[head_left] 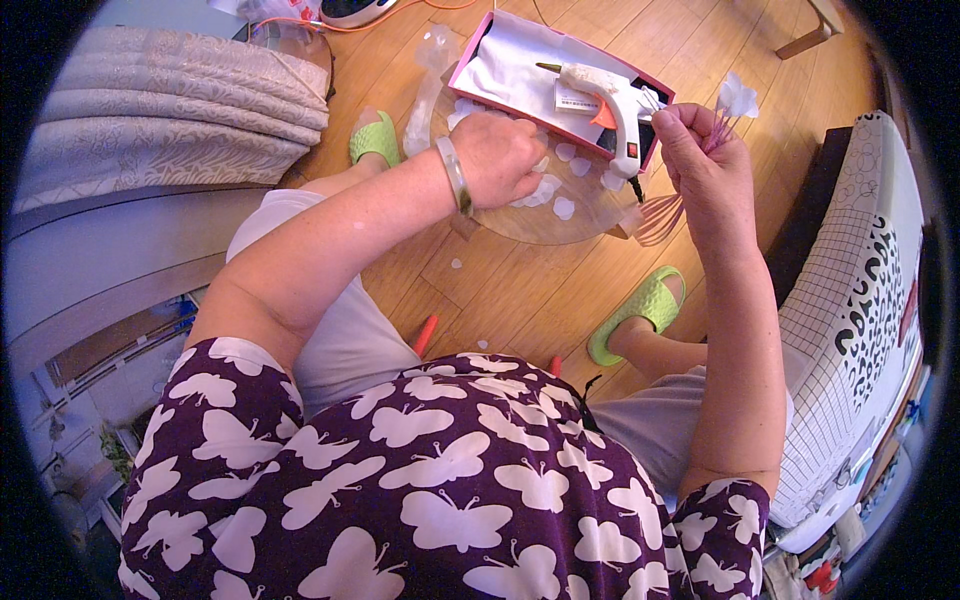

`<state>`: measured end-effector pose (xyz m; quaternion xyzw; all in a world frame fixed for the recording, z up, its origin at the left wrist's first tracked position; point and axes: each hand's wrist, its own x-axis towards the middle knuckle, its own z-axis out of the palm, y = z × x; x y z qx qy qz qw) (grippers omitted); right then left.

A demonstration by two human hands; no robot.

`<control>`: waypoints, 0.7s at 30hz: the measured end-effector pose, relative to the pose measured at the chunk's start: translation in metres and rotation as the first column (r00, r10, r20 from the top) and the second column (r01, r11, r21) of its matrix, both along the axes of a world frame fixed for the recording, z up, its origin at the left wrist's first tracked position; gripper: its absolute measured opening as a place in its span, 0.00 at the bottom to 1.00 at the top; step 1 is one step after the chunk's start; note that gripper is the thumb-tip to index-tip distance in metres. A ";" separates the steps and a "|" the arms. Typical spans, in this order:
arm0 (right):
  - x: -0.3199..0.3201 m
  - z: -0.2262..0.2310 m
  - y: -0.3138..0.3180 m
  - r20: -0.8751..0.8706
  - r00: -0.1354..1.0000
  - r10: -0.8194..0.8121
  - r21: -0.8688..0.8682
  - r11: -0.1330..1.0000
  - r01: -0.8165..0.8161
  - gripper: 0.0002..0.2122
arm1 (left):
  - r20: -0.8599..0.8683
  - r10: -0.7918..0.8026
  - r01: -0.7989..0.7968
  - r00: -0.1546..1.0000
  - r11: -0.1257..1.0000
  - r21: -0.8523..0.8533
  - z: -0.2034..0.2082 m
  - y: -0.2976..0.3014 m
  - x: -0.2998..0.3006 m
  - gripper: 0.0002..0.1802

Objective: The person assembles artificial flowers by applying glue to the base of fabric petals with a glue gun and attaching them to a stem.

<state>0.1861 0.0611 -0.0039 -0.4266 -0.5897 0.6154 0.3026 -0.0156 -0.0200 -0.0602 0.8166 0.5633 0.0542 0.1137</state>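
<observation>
My left hand (497,160), a pale bangle at its wrist, is closed above a round clear tabletop (520,228). Its curled fingers hide whatever they may hold. Loose white petals (564,208) lie beside and beneath it. My right hand (712,165) is raised to the right, closed around a bunch of thin stems (660,220). A white petal flower (738,96) sticks out above that fist. Between the hands, a white glue gun (627,125) with an orange trigger rests across the edge of a pink box. White paper (515,58) lines the box.
Green slippers (640,315) are on my feet on the wood floor (460,285). Patterned cloth (180,110) covers furniture at left; a checked, padded piece (835,300) stands at right. An orange cord (360,27) runs at the far left. A red stick (426,335) lies between my legs.
</observation>
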 end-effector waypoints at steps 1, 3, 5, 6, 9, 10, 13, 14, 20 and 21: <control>0.000 0.000 0.000 0.006 1.000 -0.001 0.001 1.000 0.001 0.08 | 0.016 0.014 -0.014 1.000 1.000 -0.001 -0.001 0.000 0.000 0.10; -0.001 0.000 0.000 0.007 1.000 0.000 -0.006 1.000 0.000 0.07 | 0.049 0.043 -0.043 0.998 0.999 -0.005 -0.004 0.000 -0.001 0.12; -0.001 0.002 0.000 -0.006 1.000 0.004 -0.021 1.000 -0.004 0.07 | 0.075 0.049 -0.047 0.996 0.999 -0.020 -0.004 0.001 -0.002 0.11; 0.000 0.002 0.000 -0.014 1.000 0.005 -0.015 1.000 -0.005 0.07 | 0.089 0.050 -0.048 0.995 0.998 -0.028 -0.004 0.001 -0.002 0.11; 0.001 0.000 0.001 -0.039 0.999 0.006 -0.009 1.000 -0.007 0.07 | 0.068 0.062 -0.060 0.996 0.998 -0.030 -0.004 0.002 -0.001 0.11; 0.001 0.001 0.001 -0.045 0.999 0.004 -0.016 1.000 -0.005 0.07 | 0.069 0.064 -0.062 0.996 0.998 -0.028 -0.004 0.002 0.000 0.11; 0.000 0.002 0.000 -0.024 1.000 0.004 -0.015 1.000 -0.004 0.07 | 0.060 0.080 -0.078 0.995 0.996 -0.031 -0.005 0.002 0.000 0.10; 0.000 0.003 0.000 -0.011 1.000 0.004 -0.011 1.000 -0.004 0.07 | 0.048 0.090 -0.088 0.995 0.995 -0.037 -0.005 0.003 0.001 0.10; 0.001 0.001 0.001 -0.031 1.000 0.003 -0.023 1.000 -0.004 0.08 | 0.034 0.077 -0.076 0.996 0.996 -0.039 -0.006 0.004 0.001 0.10; 0.002 0.002 0.001 -0.020 1.000 0.000 -0.013 1.000 0.000 0.08 | 0.034 0.069 -0.068 0.997 0.997 -0.038 -0.006 0.005 0.002 0.09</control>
